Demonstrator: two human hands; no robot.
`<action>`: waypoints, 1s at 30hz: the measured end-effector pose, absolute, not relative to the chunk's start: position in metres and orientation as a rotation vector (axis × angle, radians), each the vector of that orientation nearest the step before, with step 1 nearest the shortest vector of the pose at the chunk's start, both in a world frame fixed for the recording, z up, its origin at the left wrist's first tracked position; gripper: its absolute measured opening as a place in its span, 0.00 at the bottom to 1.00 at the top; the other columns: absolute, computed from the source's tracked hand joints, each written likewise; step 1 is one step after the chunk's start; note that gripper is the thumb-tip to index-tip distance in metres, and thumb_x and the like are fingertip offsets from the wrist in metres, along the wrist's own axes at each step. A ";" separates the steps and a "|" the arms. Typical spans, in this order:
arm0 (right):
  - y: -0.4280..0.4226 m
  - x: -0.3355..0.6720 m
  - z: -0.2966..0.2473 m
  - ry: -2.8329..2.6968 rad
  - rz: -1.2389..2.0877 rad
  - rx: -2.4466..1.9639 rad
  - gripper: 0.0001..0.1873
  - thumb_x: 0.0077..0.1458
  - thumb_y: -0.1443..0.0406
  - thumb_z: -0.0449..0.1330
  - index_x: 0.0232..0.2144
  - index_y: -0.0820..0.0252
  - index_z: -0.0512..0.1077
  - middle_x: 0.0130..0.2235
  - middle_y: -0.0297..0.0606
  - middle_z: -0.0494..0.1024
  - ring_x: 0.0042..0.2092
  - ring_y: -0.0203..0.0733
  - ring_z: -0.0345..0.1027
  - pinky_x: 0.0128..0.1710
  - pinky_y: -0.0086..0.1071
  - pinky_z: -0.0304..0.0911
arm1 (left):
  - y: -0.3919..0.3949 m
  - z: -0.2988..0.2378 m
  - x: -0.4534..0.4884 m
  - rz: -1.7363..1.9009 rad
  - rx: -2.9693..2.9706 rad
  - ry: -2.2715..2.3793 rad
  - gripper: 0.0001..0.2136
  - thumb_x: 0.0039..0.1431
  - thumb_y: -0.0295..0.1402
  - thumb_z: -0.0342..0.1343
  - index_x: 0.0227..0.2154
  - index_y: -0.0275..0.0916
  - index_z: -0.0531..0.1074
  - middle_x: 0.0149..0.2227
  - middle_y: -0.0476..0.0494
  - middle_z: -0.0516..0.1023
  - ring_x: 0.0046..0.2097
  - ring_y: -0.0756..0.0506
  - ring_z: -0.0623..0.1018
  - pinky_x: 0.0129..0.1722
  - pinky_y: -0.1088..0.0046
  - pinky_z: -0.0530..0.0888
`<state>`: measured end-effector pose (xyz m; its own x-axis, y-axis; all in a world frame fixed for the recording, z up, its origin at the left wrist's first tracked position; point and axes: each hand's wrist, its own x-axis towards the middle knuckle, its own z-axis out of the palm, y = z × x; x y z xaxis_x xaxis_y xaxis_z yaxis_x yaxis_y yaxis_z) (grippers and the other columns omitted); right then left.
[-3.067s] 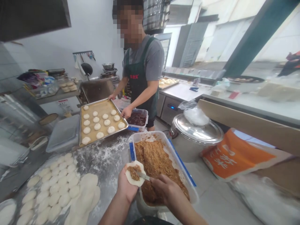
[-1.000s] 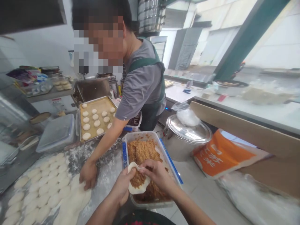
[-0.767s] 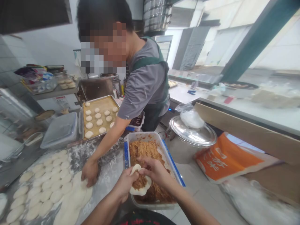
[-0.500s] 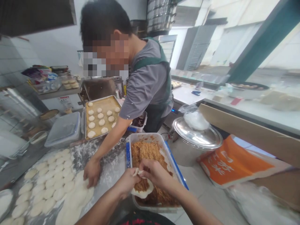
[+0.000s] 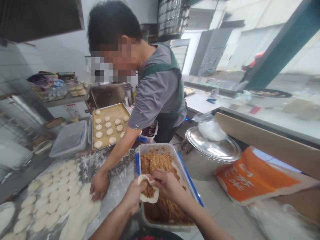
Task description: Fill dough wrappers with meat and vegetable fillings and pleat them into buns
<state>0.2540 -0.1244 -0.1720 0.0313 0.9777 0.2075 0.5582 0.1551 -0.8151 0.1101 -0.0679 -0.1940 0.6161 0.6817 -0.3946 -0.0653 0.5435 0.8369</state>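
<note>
Floured dough discs (image 5: 53,203) lie in close rows on a stainless-steel worktable (image 5: 117,186). Where discs touch, they may bond and tear when lifted. A co-worker's hand (image 5: 99,184) rests against the right edge of the discs, so an elbow or reach across this zone could deform them. Behind it, a sheet pan (image 5: 107,107) carries spaced dough balls (image 5: 98,134).

The person's left hand (image 5: 132,196) is cupped and closed around a pale dough wrapper (image 5: 153,199), which it holds over the left side of a plastic tub (image 5: 155,148) with blue-edged rims. A mound of brown shredded filling (image 5: 160,163) fills the tub, and a portion sits in the wrapper. The wrapper is soft and folded upward at its far edge, with its rim irregular and partly hidden by the fingers.

The right hand (image 5: 166,181) has its fingers bunched at the wrapper's upper edge; whether they grip it or only press cannot be determined.

Caution: excess pressure may split the thin wrapper wall. Filling smeared on the rim may prevent the edges from adhering. A loosened hold may drop the wrapper into the tub.
</note>
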 end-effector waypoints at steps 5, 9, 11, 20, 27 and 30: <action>-0.120 0.255 -0.169 -1.637 0.706 -1.543 0.07 0.48 0.68 0.54 0.34 0.59 0.67 0.28 0.32 0.69 0.30 0.35 0.62 0.31 0.26 0.54 | -0.066 -0.193 0.112 0.490 1.082 0.774 0.11 0.44 0.30 0.54 0.33 0.33 0.71 0.26 0.45 0.74 0.27 0.47 0.72 0.29 0.73 0.66; -0.116 0.254 -0.171 -1.731 0.648 -1.555 0.03 0.47 0.70 0.54 0.26 0.60 0.68 0.30 0.34 0.69 0.32 0.36 0.62 0.32 0.26 0.54 | -0.064 -0.191 0.110 0.411 1.161 0.802 0.08 0.43 0.30 0.54 0.29 0.34 0.71 0.24 0.47 0.73 0.26 0.49 0.70 0.28 0.75 0.64; -0.116 0.251 -0.171 -1.743 0.612 -1.562 0.04 0.46 0.72 0.53 0.24 0.61 0.66 0.29 0.34 0.68 0.31 0.35 0.62 0.31 0.26 0.53 | -0.063 -0.193 0.108 0.377 1.197 0.809 0.06 0.44 0.30 0.54 0.26 0.35 0.71 0.23 0.48 0.72 0.26 0.50 0.69 0.27 0.76 0.62; -0.106 0.251 -0.174 -1.694 0.642 -1.567 0.05 0.49 0.68 0.52 0.28 0.61 0.68 0.30 0.35 0.70 0.33 0.37 0.63 0.33 0.27 0.55 | -0.047 -0.189 0.106 0.321 1.091 0.771 0.12 0.44 0.34 0.56 0.33 0.35 0.69 0.28 0.47 0.73 0.29 0.49 0.71 0.28 0.75 0.65; -0.108 0.249 -0.184 -1.440 0.743 -1.533 0.09 0.53 0.62 0.51 0.31 0.62 0.67 0.29 0.35 0.71 0.30 0.36 0.64 0.29 0.26 0.57 | -0.064 -0.184 0.100 0.572 0.788 0.595 0.25 0.40 0.26 0.60 0.44 0.40 0.64 0.40 0.43 0.71 0.39 0.47 0.71 0.36 0.75 0.67; -0.112 0.247 -0.183 -1.604 0.629 -1.567 0.08 0.54 0.64 0.50 0.30 0.60 0.68 0.30 0.35 0.71 0.32 0.37 0.64 0.32 0.27 0.56 | -0.067 -0.189 0.102 0.610 0.879 0.699 0.22 0.38 0.27 0.61 0.40 0.37 0.66 0.36 0.43 0.72 0.36 0.47 0.72 0.35 0.74 0.68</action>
<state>0.2474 -0.1124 -0.1825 0.0765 0.9780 0.1939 0.5857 0.1133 -0.8026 0.1015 -0.0674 -0.1890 0.6248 0.7248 -0.2902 -0.1897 0.5014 0.8442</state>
